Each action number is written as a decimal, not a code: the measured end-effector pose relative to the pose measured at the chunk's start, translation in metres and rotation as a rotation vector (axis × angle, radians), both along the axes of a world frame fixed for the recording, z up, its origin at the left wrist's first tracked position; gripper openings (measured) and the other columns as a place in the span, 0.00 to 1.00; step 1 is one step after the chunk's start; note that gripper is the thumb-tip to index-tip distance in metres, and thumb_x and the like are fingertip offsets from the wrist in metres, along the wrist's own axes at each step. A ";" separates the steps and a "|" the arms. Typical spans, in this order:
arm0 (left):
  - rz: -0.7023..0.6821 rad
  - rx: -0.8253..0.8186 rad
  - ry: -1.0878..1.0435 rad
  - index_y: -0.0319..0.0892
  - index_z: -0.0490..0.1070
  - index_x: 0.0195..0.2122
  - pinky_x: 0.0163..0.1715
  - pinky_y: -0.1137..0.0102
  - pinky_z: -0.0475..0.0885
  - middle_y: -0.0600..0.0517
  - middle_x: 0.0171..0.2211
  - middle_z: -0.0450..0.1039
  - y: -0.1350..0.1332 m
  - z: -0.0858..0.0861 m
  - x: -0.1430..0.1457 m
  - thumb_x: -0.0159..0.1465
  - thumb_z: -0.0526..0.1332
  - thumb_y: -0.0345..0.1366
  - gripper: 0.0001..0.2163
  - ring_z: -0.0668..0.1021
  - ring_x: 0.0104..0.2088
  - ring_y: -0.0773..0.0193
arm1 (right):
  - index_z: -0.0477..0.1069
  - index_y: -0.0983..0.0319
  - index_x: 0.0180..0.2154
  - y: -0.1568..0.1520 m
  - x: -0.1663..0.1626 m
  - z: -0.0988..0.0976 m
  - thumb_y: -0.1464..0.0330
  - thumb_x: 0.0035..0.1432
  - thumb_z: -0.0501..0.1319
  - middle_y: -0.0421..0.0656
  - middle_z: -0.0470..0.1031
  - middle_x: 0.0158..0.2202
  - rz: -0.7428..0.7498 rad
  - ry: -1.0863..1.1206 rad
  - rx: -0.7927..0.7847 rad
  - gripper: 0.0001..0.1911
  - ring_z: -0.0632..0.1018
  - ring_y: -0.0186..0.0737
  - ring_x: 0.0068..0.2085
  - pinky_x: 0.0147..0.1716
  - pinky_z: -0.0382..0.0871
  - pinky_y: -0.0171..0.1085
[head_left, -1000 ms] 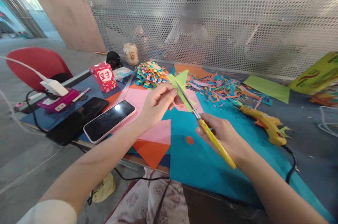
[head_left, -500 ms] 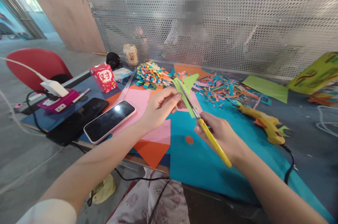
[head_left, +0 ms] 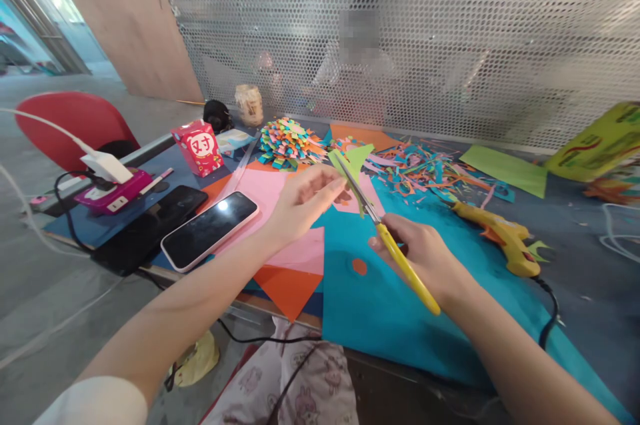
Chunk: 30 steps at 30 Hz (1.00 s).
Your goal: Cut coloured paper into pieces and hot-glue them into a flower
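My left hand [head_left: 313, 201] pinches a piece of light green paper [head_left: 359, 158] between thumb and fingers, above the middle of the table. In my right hand [head_left: 420, 251] is a pair of scissors [head_left: 403, 261] with yellow handles. Their metal blades lie along the green paper, close to my left fingertips, and look nearly closed. Beneath both hands are a pink sheet [head_left: 305, 251] and a large blue sheet [head_left: 380, 318]. A small orange paper disc [head_left: 359, 267] rests on the blue one.
Behind my hands sit a multicoloured fringed paper ball [head_left: 290, 143] and a heap of paper strips [head_left: 420, 168]. A yellow glue gun [head_left: 500, 238] lies right. Left are a phone [head_left: 210, 231], a red box [head_left: 197, 147] and a power strip [head_left: 115, 191]. A perforated metal screen [head_left: 450, 45] stands behind.
The green paper has turned slightly in my left hand, and less of its strip shows beside the blades. Both hands stay in nearly the same place.
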<state>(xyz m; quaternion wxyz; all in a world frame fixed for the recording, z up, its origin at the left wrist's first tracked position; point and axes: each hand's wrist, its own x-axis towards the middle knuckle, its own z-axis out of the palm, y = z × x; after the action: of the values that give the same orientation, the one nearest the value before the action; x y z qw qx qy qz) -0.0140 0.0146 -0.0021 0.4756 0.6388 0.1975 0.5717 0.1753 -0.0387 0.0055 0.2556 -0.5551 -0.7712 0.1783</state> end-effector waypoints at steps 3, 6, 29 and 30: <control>-0.012 -0.004 0.051 0.40 0.70 0.29 0.22 0.77 0.67 0.53 0.25 0.73 0.000 -0.002 0.003 0.59 0.66 0.48 0.15 0.74 0.25 0.72 | 0.57 0.57 0.22 0.002 0.002 -0.005 0.42 0.56 0.52 0.37 0.64 0.18 -0.004 -0.002 0.020 0.27 0.64 0.34 0.20 0.19 0.54 0.35; -0.006 -0.066 0.031 0.40 0.67 0.28 0.20 0.77 0.67 0.54 0.26 0.72 0.000 -0.002 0.004 0.59 0.66 0.47 0.16 0.75 0.25 0.72 | 0.58 0.57 0.23 0.003 0.003 -0.009 0.43 0.57 0.52 0.38 0.65 0.19 -0.003 0.007 0.031 0.26 0.65 0.34 0.20 0.20 0.54 0.35; 0.120 -0.172 -0.001 0.39 0.73 0.28 0.16 0.77 0.64 0.54 0.24 0.72 0.007 0.002 -0.001 0.50 0.72 0.41 0.12 0.69 0.19 0.75 | 0.55 0.56 0.22 0.004 0.001 -0.003 0.39 0.53 0.51 0.36 0.60 0.18 -0.027 0.019 -0.030 0.28 0.62 0.33 0.20 0.19 0.57 0.35; 0.131 -0.154 0.006 0.40 0.73 0.29 0.16 0.77 0.64 0.54 0.24 0.72 0.007 0.003 -0.002 0.51 0.72 0.40 0.12 0.69 0.19 0.75 | 0.55 0.56 0.22 0.004 0.002 -0.004 0.40 0.53 0.52 0.35 0.59 0.18 -0.026 0.025 -0.028 0.27 0.61 0.33 0.20 0.19 0.56 0.35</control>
<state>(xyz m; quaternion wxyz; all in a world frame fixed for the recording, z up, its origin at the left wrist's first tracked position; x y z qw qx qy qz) -0.0159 0.0217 0.0004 0.4844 0.5875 0.2838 0.5828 0.1776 -0.0344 0.0012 0.2597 -0.5661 -0.7583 0.1926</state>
